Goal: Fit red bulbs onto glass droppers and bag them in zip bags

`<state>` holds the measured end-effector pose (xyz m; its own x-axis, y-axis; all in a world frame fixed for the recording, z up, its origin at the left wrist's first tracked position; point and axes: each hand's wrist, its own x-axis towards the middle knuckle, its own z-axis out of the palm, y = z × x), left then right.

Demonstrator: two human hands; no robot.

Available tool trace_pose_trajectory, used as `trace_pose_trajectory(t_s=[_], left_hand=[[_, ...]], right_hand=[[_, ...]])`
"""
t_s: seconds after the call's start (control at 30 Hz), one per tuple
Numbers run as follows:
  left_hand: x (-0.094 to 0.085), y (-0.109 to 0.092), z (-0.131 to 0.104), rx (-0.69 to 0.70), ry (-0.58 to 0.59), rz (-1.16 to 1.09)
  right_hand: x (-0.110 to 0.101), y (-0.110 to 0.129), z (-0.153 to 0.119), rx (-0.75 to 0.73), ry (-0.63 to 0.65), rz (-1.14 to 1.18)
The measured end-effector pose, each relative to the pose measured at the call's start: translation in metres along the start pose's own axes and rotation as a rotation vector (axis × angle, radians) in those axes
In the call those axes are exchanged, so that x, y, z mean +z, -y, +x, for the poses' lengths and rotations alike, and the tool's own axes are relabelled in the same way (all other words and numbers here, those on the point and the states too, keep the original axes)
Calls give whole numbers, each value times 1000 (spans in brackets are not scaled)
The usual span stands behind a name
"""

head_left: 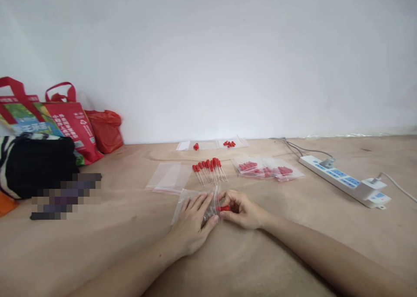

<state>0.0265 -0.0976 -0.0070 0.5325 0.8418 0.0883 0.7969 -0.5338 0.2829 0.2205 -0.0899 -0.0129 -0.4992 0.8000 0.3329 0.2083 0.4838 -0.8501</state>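
A clear zip bag (pixel 182 197) lies on the table, with its mouth edge facing right. My left hand (pixel 194 221) rests flat across it, fingers stretched out over the plastic. At the bag's mouth, my right hand (pixel 243 209) pinches a dropper by its red rubber bulb (pixel 224 209). The rest of that dropper is hard to make out through the plastic and behind my fingers. Just beyond my hands, several droppers (pixel 208 166) with red bulbs and clear stems lie in a row. To their left is a pile of flat zip bags (pixel 171 175).
Zip bags with red-bulbed contents (pixel 269 172) lie right of the droppers. Loose red bulbs (pixel 229 144) and clear stems (pixel 208 145) sit near the wall. A power strip (pixel 339 175) with cords is at right; shopping bags (pixel 70 127) and black fabric (pixel 39 162) stand at left.
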Motion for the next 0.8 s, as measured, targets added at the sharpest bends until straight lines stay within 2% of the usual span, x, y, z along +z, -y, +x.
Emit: trace_pose_trajectory(t_s=[0.17, 0.3, 0.4, 0.6, 0.67, 0.8], left_hand=[[1, 0, 1, 17, -21, -25], [-8, 7, 3, 46, -19, -100], [-17, 17, 4, 88, 23, -159], [-20, 31, 6, 170, 52, -173], [-18, 32, 6, 153, 41, -190], [-18, 32, 6, 144, 28, -242]], right_hand=[[6, -6, 1, 43, 35, 206], [3, -16, 4, 175, -61, 322], [-6, -20, 6, 265, -83, 300], [-19, -18, 7, 190, 13, 231], [-17, -19, 7, 222, -18, 272], [-8, -27, 7, 298, -159, 263]])
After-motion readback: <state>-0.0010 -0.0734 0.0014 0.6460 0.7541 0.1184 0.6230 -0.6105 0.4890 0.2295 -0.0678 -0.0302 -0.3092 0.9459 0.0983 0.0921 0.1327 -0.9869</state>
